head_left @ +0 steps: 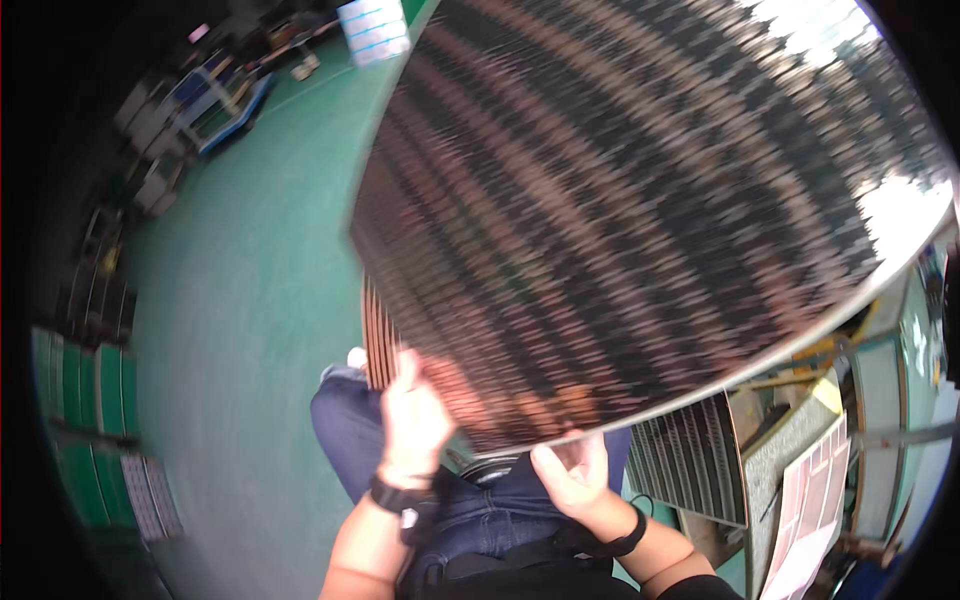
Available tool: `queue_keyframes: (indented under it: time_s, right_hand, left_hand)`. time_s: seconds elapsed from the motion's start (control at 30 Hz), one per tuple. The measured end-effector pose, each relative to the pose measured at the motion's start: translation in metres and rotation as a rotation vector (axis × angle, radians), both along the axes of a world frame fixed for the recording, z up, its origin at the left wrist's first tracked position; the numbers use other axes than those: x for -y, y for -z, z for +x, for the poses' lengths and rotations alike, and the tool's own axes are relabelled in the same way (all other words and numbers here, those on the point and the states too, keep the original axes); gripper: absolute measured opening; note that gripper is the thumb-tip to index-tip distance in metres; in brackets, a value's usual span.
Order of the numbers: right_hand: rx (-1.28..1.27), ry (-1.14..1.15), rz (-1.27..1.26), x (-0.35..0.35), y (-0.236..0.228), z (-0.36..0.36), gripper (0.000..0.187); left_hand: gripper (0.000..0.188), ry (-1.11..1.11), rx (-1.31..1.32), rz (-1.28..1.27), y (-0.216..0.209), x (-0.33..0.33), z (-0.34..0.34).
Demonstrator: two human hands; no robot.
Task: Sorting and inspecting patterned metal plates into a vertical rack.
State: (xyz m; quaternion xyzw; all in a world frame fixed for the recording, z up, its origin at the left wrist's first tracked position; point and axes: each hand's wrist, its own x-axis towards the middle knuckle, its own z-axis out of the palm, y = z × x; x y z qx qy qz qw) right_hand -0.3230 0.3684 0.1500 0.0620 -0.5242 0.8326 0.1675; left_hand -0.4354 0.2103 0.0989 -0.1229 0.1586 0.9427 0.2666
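A large, glossy dark panel [600,230] with copper-coloured rows, like a circuit board panel, is tilted up in front of me and fills the upper right. My left hand [415,425] is closed on its lower left edge, thumb pointing up. At the bottom edge, my right hand [577,478] grips the same panel, with its fingertips hidden behind it. Motion blurs the panel's surface, and bright light reflects off its far right. Below its left edge, beside my knee, shows part of a copper-striped panel [378,335]; the rest is covered.
To my right, another dark striped panel [690,460] stands beside a grey padded block [775,465] and a pale printed sheet [812,500]. A blue-edged cart [225,115] is at the far left on the green floor [250,290]. Green panels [95,390] line the left side.
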Motion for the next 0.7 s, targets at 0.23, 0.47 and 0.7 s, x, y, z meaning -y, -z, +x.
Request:
queue_keyframes:
  time_s: [0.23,0.47,0.7]
  right_hand:
    - [0.069,0.647,0.557,-0.033,-0.001,-0.032,0.042]
    - [0.117,0.527,0.8,-0.048,0.014,-0.056,0.043]
    - [0.272,0.402,0.938,-0.034,0.092,-0.101,0.044]
  left_hand:
    - [0.035,0.296,-0.281,-0.257,0.033,-0.064,-0.013]
    - [0.024,0.413,-0.296,-1.037,0.13,-0.001,-0.044]
    - [0.018,0.221,-0.445,-1.227,0.167,0.016,-0.082]
